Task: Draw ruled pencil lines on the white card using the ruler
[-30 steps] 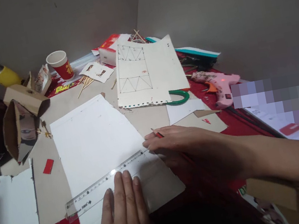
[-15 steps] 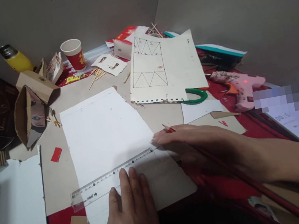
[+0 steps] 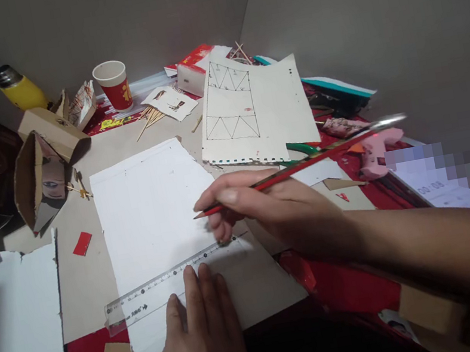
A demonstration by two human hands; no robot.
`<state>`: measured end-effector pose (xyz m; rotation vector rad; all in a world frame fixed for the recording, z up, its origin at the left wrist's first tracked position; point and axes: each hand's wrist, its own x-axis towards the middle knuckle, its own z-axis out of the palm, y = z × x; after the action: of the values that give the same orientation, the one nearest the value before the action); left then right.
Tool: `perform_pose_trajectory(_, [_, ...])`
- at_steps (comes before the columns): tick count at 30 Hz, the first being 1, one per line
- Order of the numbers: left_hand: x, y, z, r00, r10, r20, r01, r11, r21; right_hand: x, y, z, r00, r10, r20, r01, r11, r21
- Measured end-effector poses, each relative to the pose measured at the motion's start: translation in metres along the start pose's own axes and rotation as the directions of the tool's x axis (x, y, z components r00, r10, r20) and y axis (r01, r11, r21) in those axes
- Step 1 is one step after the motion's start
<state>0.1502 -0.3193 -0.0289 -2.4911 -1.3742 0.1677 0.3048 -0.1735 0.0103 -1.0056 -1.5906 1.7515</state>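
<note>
My left hand (image 3: pixel 205 333) lies with its fingers stretched out and its fingertips on a clear plastic ruler (image 3: pixel 156 282), pressing it to a white sheet of card (image 3: pixel 145 210). The ruler slants up to the right across the lower part of the card, and its left end sticks out past the card's edge. In my right hand (image 3: pixel 263 207) is a red pencil (image 3: pixel 305 163), held in a writing grip. Its tip points left above the card, a little beyond the ruler, and its rear end is blurred.
A spiral-torn page with a truss drawing (image 3: pixel 228 101) lies beyond the card, over green-handled scissors (image 3: pixel 303 147). Around these are a pink glue gun (image 3: pixel 377 157), a phone (image 3: pixel 440 182), a paper cup (image 3: pixel 114 88), a yellow bottle (image 3: pixel 22 92), cardboard pieces (image 3: pixel 57 131) and wooden sticks (image 3: pixel 152 118).
My right hand has moved left over the card and swung the pencil from pointing back toward me to a writing grip. My left hand stays on the ruler. The view has shifted slightly.
</note>
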Motion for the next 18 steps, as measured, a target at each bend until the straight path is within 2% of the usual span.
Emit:
perform_pose_trajectory(3, [0.001, -0.001, 0.000, 1.000, -0.004, -0.015, 0.004, 1.000, 0.006, 0.015, 0.001, 0.007, 0.997, 0.056, 0.044, -0.058, 0.998, 0.035])
perform_pose_trajectory(7, [0.002, -0.004, 0.002, 1.000, 0.006, -0.020, -0.006, 1.000, -0.005, 0.026, 0.004, 0.002, 0.999, 0.047, -0.001, -0.047, 0.998, 0.050])
perform_pose_trajectory(13, [0.003, -0.009, 0.003, 1.000, 0.009, 0.005, -0.009, 1.000, -0.030, 0.023, 0.019, -0.013, 0.993, 0.083, -0.083, -0.073, 0.991, 0.109])
perform_pose_trajectory(18, [0.004, -0.007, 0.001, 0.999, 0.024, 0.038, -0.024, 1.000, -0.003, 0.013, 0.026, -0.026, 0.987, 0.124, -0.097, -0.122, 0.992, 0.034])
